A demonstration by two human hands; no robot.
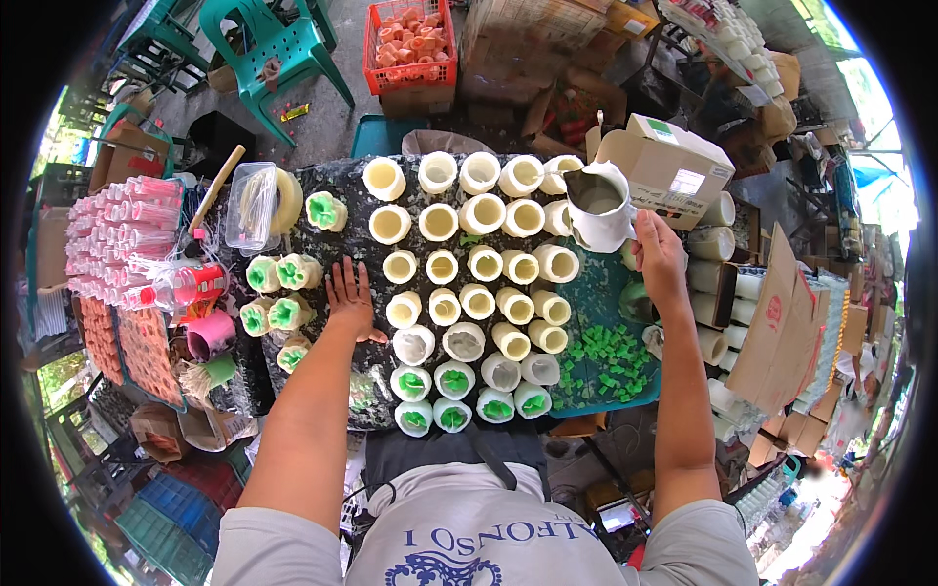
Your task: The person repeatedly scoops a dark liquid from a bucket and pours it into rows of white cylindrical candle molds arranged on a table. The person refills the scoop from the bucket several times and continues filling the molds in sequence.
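My right hand [656,249] grips the handle of a wax-coated pitcher [602,209], with grey-looking liquid inside. Its mouth hangs above the back right end of several rows of hollow cream wax cylinders [483,213]. Palm down, my left hand [349,297] rests with spread fingers on the dark, wax-spattered tabletop [352,392], holding nothing. To its right stand the cylinders; the nearest ones are white cylinders with green pieces inside [452,381]. On its other side are flower-shaped wax pieces with green centres [297,272].
Green wax chunks [612,359] lie on a teal tray [571,406]. A cardboard box [659,172] stands behind the pitcher. At left are pink-white bundled sticks [124,234], a plastic bottle [194,284] and a clear container [251,209]. A red crate [371,66] and green chair [282,62] stand beyond.
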